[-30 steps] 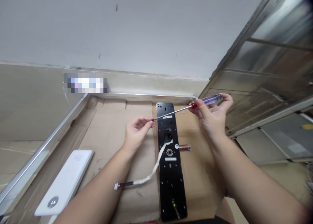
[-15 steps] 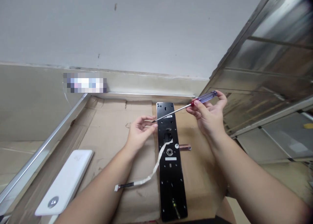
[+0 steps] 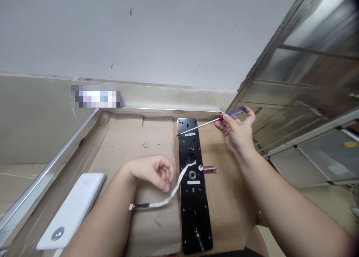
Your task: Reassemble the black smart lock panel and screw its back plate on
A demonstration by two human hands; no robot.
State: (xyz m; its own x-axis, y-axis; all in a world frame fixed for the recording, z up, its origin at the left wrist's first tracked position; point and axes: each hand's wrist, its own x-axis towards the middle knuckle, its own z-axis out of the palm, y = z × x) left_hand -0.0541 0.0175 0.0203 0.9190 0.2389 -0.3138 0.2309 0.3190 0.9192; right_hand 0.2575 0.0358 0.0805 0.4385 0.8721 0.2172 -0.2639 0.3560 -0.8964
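Observation:
My right hand (image 3: pixel 238 128) grips a screwdriver (image 3: pixel 235 111) with a clear purple handle and a red collar. Its shaft slants down to the left, and the tip sits over the left edge of a long black door-lock panel (image 3: pixel 193 208). Beside the panel, my left hand (image 3: pixel 157 171) has its fingers curled in and the thumb near them; whatever they may hold is hidden. Just below that hand, a white-wrapped cable (image 3: pixel 175 189) runs out of the panel's middle opening to a small white connector (image 3: pixel 131 206). A copper-coloured handle (image 3: pixel 211 169) sticks out to the panel's right.
Brown cardboard (image 3: pixel 120 145) covers the work surface, bordered by a metal rail (image 3: pixel 53 160). A white slab-like device (image 3: pixel 71 212) with a round dark spot lies at the left. Behind are a pale wall (image 3: pixel 168 40) and a blurred-out object (image 3: pixel 95 96).
My left hand has left the screwdriver tip and moved down toward the cable, its fingers curling in. The screwdriver in my right hand has stayed almost in place. The connector end has shifted slightly.

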